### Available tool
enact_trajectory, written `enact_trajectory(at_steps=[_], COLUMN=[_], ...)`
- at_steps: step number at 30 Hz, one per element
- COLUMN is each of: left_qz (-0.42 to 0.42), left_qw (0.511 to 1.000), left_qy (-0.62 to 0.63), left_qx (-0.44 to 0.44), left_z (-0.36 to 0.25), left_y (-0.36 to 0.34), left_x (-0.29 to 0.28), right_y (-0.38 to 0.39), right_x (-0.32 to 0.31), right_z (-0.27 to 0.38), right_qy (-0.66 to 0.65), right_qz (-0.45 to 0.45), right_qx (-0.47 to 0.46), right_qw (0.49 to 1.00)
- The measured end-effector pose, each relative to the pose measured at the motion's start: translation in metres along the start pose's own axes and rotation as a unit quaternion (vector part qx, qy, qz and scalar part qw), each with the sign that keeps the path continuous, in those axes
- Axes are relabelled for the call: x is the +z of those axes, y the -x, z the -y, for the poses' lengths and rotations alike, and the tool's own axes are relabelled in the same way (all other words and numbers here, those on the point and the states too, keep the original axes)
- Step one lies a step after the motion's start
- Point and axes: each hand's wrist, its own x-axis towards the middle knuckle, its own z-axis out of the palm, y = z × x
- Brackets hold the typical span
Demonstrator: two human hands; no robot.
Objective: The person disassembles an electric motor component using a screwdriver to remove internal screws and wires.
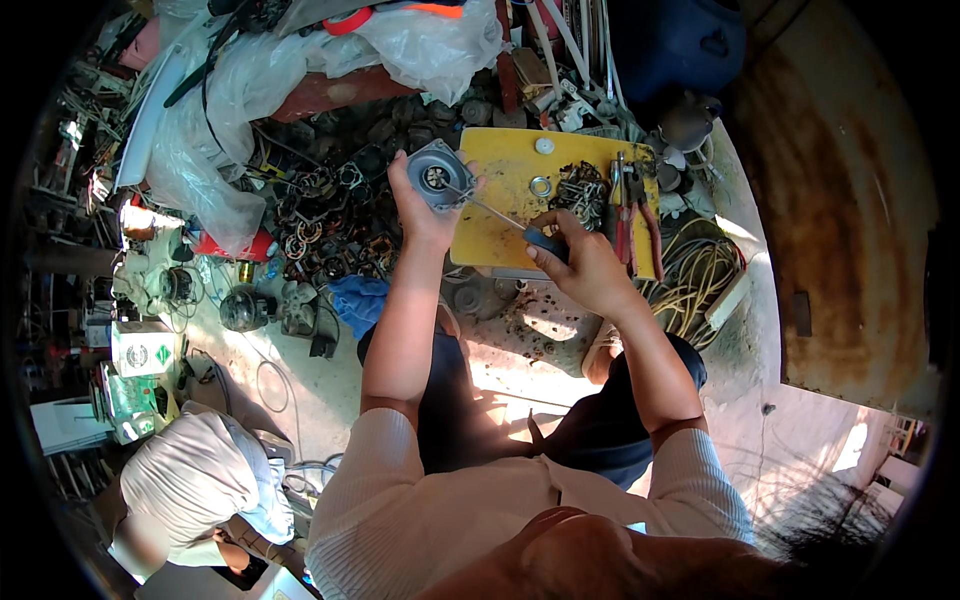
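My left hand [424, 217] is raised over the left edge of a yellow board [490, 150], its fingers wrapped round a grey metal housing cover [428, 163]. The cover's round hollow faces up, with a small opening in the middle. In my right hand [592, 265] is a screwdriver [546, 243] with a dark handle. Its thin shaft points left, and the tip reaches the cover's right side; exact contact is hard to tell. On the board lie a metal ring [541, 187], a small white round piece [544, 146], a pile of screws [582, 192] and red-handled pliers [645, 225].
Dark metal parts and copper-coloured rings [320, 220] are heaped left of the board. Clear plastic sheeting [235, 110] drapes behind them. A coil of yellowish cable [692, 275] lies at the right, near a rusty panel [840, 200]. Another person [195, 475] bends down at lower left.
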Motion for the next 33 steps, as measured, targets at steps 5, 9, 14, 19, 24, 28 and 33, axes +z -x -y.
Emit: enact_trajectory(at_steps=[5, 9, 14, 19, 24, 28, 33], left_qz=[0.028, 0.035, 0.073, 0.185, 0.252, 0.266, 0.201], left_qw=[0.999, 0.997, 0.988, 0.954, 0.920, 0.908, 0.934], left_qy=[0.030, 0.027, -0.017, -0.002, -0.009, -0.007, -0.026], left_qx=[-0.034, -0.070, -0.136, -0.236, -0.300, -0.323, -0.295], left_z=[-0.002, -0.003, 0.009, 0.030, 0.052, 0.064, 0.068], left_y=[-0.001, 0.003, 0.011, 0.011, 0.015, 0.011, 0.007], left_x=[-0.005, -0.002, 0.007, 0.014, 0.025, 0.027, 0.024], right_y=[-0.003, 0.004, 0.013, 0.007, 0.001, 0.000, 0.002], right_x=[-0.036, -0.087, -0.120, -0.114, -0.106, -0.098, -0.107], right_z=[-0.024, -0.030, -0.043, -0.037, -0.036, -0.030, -0.032], right_qy=[-0.120, -0.243, -0.230, -0.234, -0.245, -0.221, -0.250], right_qz=[0.049, 0.054, -0.075, -0.207, -0.240, -0.247, -0.382], right_qx=[-0.003, 0.101, 0.067, 0.042, 0.025, 0.005, -0.032], right_qw=[0.992, 0.963, 0.968, 0.949, 0.939, 0.943, 0.889])
